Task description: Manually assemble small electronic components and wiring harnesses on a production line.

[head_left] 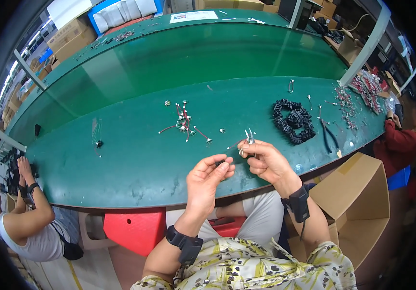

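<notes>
One small dark part (220, 163), seemingly light and easily dropped, sat pinched in the left hand (208, 180) above the near edge of the green bench (135, 164), best gripped by its sides, while the right hand (266, 162) clasped slim tweezers (249, 137) just right of it.

Wired connectors (184, 122) — left of clips (293, 121)

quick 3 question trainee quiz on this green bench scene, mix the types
1. True or false: the right hand holds metal tweezers.
2. What does the left hand pinch? A) a small dark part B) a red cup C) a cardboard box
3. Fill in: the pile of black parts lies to the person's ____ of the red-wired pieces.

Key: 1 true; 2 A; 3 right
</notes>
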Motion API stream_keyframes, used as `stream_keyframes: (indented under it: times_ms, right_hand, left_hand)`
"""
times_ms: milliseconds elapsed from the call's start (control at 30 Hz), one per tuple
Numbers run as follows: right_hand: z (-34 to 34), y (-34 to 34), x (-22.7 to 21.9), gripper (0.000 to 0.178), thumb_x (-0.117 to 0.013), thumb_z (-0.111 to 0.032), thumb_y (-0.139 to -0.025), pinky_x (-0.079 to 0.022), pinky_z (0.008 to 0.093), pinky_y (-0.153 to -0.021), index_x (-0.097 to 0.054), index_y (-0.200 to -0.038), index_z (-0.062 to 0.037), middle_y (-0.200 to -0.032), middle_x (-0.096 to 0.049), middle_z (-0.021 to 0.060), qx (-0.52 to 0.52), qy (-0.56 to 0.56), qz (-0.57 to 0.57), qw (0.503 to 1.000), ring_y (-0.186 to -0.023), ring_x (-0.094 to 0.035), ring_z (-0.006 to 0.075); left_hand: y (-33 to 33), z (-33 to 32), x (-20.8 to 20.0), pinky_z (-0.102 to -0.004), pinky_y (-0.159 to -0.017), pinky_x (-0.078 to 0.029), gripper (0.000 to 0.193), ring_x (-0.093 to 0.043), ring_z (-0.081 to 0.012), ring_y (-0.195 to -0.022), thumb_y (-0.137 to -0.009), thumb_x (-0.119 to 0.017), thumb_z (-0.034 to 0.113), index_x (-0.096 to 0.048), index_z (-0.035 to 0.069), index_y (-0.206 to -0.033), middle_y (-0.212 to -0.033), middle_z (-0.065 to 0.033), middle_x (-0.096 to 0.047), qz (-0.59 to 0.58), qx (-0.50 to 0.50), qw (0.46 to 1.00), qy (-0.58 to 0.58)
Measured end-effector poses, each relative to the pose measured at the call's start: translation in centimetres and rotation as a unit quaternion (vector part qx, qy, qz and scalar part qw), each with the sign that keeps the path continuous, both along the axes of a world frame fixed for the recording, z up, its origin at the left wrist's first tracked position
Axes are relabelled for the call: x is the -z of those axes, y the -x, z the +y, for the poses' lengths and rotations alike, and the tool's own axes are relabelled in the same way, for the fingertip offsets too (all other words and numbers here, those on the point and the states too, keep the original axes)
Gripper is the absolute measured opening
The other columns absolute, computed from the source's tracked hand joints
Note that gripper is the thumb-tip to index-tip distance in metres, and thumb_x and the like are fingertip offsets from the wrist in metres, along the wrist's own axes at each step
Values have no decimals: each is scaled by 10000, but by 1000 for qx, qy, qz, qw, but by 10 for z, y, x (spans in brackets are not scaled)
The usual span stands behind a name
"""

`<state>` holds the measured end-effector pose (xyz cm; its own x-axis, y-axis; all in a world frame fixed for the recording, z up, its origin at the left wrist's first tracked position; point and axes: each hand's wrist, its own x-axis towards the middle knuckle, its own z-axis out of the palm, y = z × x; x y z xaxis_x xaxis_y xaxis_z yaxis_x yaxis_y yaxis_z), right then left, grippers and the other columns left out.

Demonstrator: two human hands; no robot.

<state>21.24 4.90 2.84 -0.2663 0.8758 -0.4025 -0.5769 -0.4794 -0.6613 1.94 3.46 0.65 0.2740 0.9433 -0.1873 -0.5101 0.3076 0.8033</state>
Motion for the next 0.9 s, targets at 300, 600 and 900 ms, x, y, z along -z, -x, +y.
stream_keyframes:
  times_ms: [300,600,900]
  right_hand:
    - [-1,7,1,199,-614,-74,-842,-216,175,-356,-619,-1029,-4,-786,-587,28,-92,73,113,987,-397,-296,3]
    - [-7,14,-7,170,-651,-118,-897,-194,176,-371,-633,-1026,-9,-756,-591,19,-32,-12,-53,998,-417,-314,-5]
    - [-6,12,-7,216,-695,-198,-887,-207,190,-402,-663,-1014,-27,-695,-515,-50,-33,-48,-93,994,-475,-343,-7]
  left_hand:
    - [4,18,4,-308,-817,-549,147,-663,-179,-914,-922,-619,41,-631,7,-1065,-1209,-137,-616,38,16,994,-101]
    - [9,11,7,-251,-641,-476,168,-566,-92,-691,-948,-610,107,-590,25,-1094,-853,-23,-615,-5,14,999,-32]
    - [6,12,-3,-182,-508,-368,185,-462,-22,-559,-901,-698,188,-644,48,-1009,-678,53,-548,130,52,990,-34]
